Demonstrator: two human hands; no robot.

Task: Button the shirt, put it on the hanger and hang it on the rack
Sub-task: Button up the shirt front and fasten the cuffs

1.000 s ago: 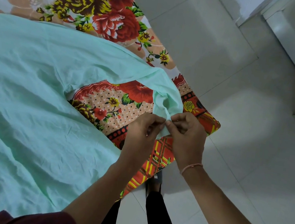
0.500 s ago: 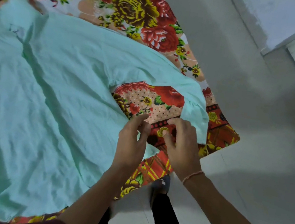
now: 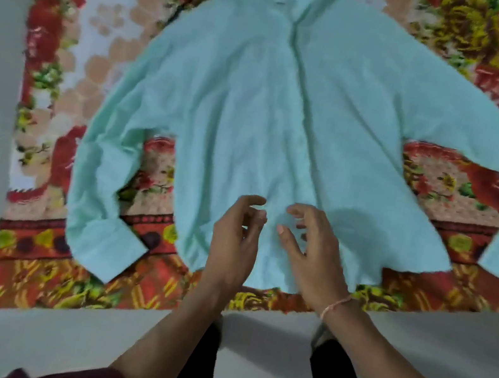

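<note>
Head view: a mint-green shirt (image 3: 288, 112) of soft, creased cloth is seen spread flat, collar at the top of the frame and sleeves fanned to both sides. It is laid on a fuzzy floral blanket (image 3: 65, 56) over a smooth grey floor (image 3: 415, 334). Over its lower front, at centre frame, the left hand (image 3: 234, 236) and right hand (image 3: 314, 250) are held side by side, fingers (image 3: 251, 199) loosely curled and apart, nothing gripped.

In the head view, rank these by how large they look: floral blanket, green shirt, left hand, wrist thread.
1. floral blanket, whose outline reaches past the shirt lying on it
2. green shirt
3. left hand, nearer the camera, so it looks enlarged
4. wrist thread, on the right wrist
</note>
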